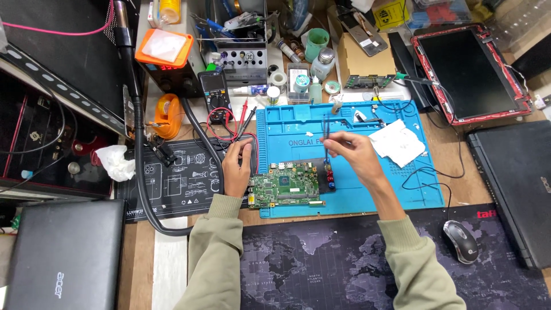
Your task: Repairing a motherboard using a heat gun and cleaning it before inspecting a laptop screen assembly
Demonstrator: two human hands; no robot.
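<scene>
Left hand lay flat, palm down, fingers loosely extended, gripping nothing. Its heel touched the left edge of the board; fingertips reached toward the red and black probe leads just beyond them.

Right hand was raised above the mat, fingers pinched shut on thin metal tweezers. Tweezers stood near upright, slim and dark; whether the tips touched anything could not be told.

Board: green PCB, rectangular, densely populated, square dark chip near centre. It sat flat on the blue mat, below and left of the right fingers, right beside the left hand.

Mat: blue silicone, moulded with small compartments along the top edge, matte. A crumpled white tissue lay on it just right of the right fingers, thin black wire looping past it.

Left of the left fingers: a black printed mat with white line drawings, and a thick ribbed black hose curving across it. A black multimeter stood beyond the left fingers.

Near the right elbow: grey mouse, smooth and rounded, on a dark world-map pad. Far right of the right fingers, a bare laptop screen in a red-edged frame, glossy black. Wooden desk showed between the mats.
</scene>
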